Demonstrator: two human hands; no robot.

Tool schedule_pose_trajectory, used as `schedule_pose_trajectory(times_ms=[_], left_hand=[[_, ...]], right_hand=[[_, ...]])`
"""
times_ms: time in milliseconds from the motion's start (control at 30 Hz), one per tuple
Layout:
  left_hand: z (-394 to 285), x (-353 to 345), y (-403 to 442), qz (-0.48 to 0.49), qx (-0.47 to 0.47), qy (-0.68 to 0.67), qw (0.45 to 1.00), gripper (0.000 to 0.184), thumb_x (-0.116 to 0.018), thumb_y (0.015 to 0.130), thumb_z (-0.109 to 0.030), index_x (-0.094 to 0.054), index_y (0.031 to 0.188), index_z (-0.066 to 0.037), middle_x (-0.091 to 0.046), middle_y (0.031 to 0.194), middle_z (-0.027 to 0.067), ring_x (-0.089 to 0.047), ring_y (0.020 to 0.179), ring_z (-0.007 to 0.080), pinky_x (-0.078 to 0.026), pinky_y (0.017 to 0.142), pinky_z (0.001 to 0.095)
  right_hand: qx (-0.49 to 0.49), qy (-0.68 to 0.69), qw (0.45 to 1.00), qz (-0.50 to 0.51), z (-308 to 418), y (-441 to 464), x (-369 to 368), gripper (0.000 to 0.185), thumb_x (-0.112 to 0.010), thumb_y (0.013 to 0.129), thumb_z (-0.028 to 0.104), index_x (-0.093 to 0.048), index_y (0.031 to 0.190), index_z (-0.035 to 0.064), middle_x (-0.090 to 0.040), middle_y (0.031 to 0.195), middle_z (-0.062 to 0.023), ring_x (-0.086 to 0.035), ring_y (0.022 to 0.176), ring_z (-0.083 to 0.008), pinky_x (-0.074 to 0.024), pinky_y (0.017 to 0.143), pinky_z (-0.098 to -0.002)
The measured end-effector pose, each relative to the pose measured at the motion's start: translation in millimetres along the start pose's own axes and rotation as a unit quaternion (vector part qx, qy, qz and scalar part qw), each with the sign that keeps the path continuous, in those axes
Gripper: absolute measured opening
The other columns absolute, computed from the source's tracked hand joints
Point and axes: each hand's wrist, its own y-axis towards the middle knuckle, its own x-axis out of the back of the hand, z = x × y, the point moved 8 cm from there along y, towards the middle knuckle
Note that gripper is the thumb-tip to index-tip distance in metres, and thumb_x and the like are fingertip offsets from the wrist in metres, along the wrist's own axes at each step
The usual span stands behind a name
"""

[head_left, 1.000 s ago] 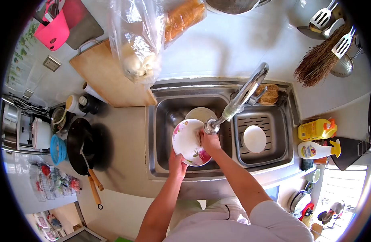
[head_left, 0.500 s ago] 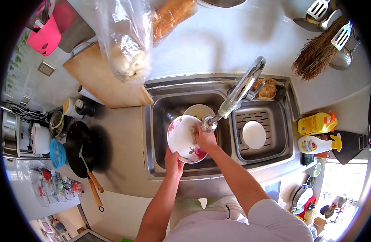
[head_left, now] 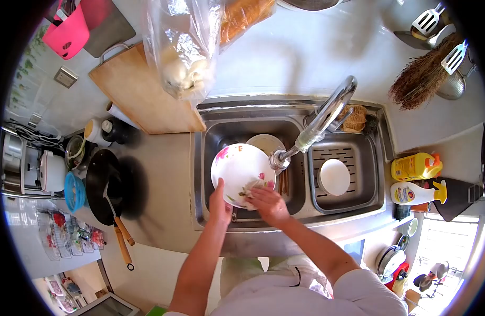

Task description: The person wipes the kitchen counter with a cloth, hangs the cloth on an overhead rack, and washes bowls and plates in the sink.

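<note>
A white bowl (head_left: 237, 171) with pink flowers is tilted over the left sink basin (head_left: 205, 137). My left hand (head_left: 220, 204) is closed on its near left rim, thumb on the inside. My right hand (head_left: 269, 204) presses its fingers on the near right part of the bowl's inner face. Something pale and crumpled shows under those fingers, too small to name. Behind the bowl, a cream-coloured dish (head_left: 266, 143) lies in the basin, partly hidden. Close to the bowl's right rim hangs the faucet head (head_left: 279, 159); no water stream can be made out.
In the right basin (head_left: 358, 197) a white bowl (head_left: 334, 177) sits on a slotted tray. A cutting board (head_left: 142, 95) and a clear plastic bag (head_left: 182, 52) are at the back left. A black wok (head_left: 97, 184) stands left. Yellow bottle (head_left: 414, 167) and spray bottle (head_left: 411, 193) stand right.
My right hand has slid down and toward me, from the bowl's middle right side to its near rim. The bowl has shifted slightly left and up relative to the sink, with my left hand on it.
</note>
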Motion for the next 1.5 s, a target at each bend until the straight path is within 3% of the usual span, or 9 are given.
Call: schedule_pose_trajectory(times_ms=[300, 633, 700, 900, 967, 1133, 1233, 1333, 1500], left_hand=[[-7.1, 13.5, -23.1, -0.018, 0.018, 0.069, 0.997, 0.044, -0.056, 0.093, -0.038, -0.052, 0.121, -0.005, -0.062, 0.113, 0.0061, -0.062, 0.094, 0.0144, -0.049, 0.081, 0.0294], [-11.4, 32.6, -15.0, -0.083, -0.129, 0.075, 0.985, 0.033, -0.051, 0.096, -0.033, -0.058, 0.113, -0.004, -0.062, 0.094, 0.0026, -0.054, 0.068, 0.0087, -0.043, 0.052, 0.0237], [-46.3, 29.8, -20.1, -0.096, -0.228, 0.316, 0.916, 0.038, -0.05, 0.097, -0.033, -0.059, 0.11, 0.001, -0.062, 0.086, 0.0041, -0.055, 0.067, 0.0093, -0.046, 0.053, 0.0233], [-80.6, 9.7, -21.4, -0.055, -0.212, 0.455, 0.863, 0.024, -0.055, 0.094, -0.02, -0.065, 0.101, 0.0, -0.065, 0.083, 0.0109, -0.062, 0.074, 0.019, -0.049, 0.07, 0.0324], [-101.4, -20.7, -40.8, -0.002, -0.405, 0.577, 0.71, 0.018, -0.06, 0.088, -0.01, -0.064, 0.101, 0.0, -0.066, 0.088, 0.0138, -0.064, 0.078, 0.0252, -0.05, 0.072, 0.0335], [-124.3, -54.2, -62.5, 0.085, -0.465, 0.612, 0.634, 0.027, -0.062, 0.077, 0.001, -0.064, 0.104, -0.002, -0.063, 0.092, 0.0147, -0.062, 0.085, 0.0322, -0.049, 0.076, 0.0351], [-134.5, -54.8, -60.4, 0.141, -0.468, 0.599, 0.634, 0.024, -0.062, 0.08, -0.002, -0.065, 0.103, -0.001, -0.063, 0.091, 0.0135, -0.062, 0.083, 0.0295, -0.049, 0.076, 0.0336], [-129.4, -3.0, -18.4, 0.105, -0.26, 0.429, 0.859, 0.023, -0.063, 0.09, -0.019, -0.066, 0.101, 0.001, -0.064, 0.09, 0.0064, -0.058, 0.075, 0.013, -0.049, 0.066, 0.0267], [-110.6, 21.4, -11.7, 0.132, -0.197, 0.267, 0.934, 0.033, -0.062, 0.092, -0.027, -0.065, 0.102, 0.004, -0.064, 0.099, 0.0087, -0.06, 0.081, 0.0127, -0.05, 0.067, 0.0269]], right_hand=[[0.087, -0.035, 0.995, 0.023, -1.6, 3.7, 9.6, 0.028, -0.065, 0.068, 0.005, -0.068, 0.096, 0.0115, -0.067, 0.107, -0.0072, -0.062, 0.105, -0.019, -0.0452, 0.095, -0.039], [0.088, 0.015, 0.995, 0.046, 0.2, 2.7, -9.7, 0.038, -0.058, 0.075, 0.002, -0.063, 0.112, 0.0094, -0.063, 0.114, -0.0127, -0.057, 0.114, -0.0229, -0.0434, 0.099, -0.0392], [-0.009, 0.003, 0.999, 0.037, -26.5, -0.6, 4.5, 0.044, -0.058, 0.074, -0.002, -0.06, 0.116, 0.0077, -0.059, 0.119, -0.0165, -0.055, 0.115, -0.0277, -0.0413, 0.101, -0.0423], [-0.061, 0.074, 0.99, -0.1, 19.4, 52.9, 61.2, 0.045, -0.06, 0.071, -0.007, -0.058, 0.115, 0.0014, -0.058, 0.119, -0.0186, -0.053, 0.115, -0.0371, -0.0405, 0.101, -0.047], [-0.042, 0.086, 0.985, -0.14, 30.0, 74.7, 73.1, 0.045, -0.062, 0.071, -0.007, -0.059, 0.115, 0.0007, -0.058, 0.117, -0.0189, -0.052, 0.115, -0.0399, -0.0409, 0.1, -0.047], [0.022, 0.026, 0.999, 0.005, 45.5, 121.1, 57.8, 0.045, -0.069, 0.067, 0.0, -0.061, 0.111, 0.0065, -0.063, 0.108, -0.0121, -0.06, 0.104, -0.0297, -0.049, 0.089, -0.0398], [0.013, 0.035, 0.999, 0.005, 30.3, 127.3, 40.1, 0.044, -0.067, 0.066, -0.002, -0.064, 0.108, 0.0099, -0.067, 0.097, -0.0083, -0.064, 0.089, -0.0289, -0.053, 0.075, -0.0348], [-0.125, 0.236, 0.958, -0.103, -5.2, 116.9, 28.2, 0.031, -0.067, 0.074, 0.0, -0.065, 0.105, 0.0044, -0.069, 0.089, -0.0104, -0.067, 0.08, -0.0215, -0.0527, 0.072, -0.0312], [-0.325, 0.374, 0.842, -0.212, -39.7, 68.4, -20.3, 0.02, -0.066, 0.085, 0.009, -0.065, 0.103, 0.0015, -0.065, 0.082, -0.0013, -0.058, 0.074, -0.0078, -0.0482, 0.065, -0.0252]])
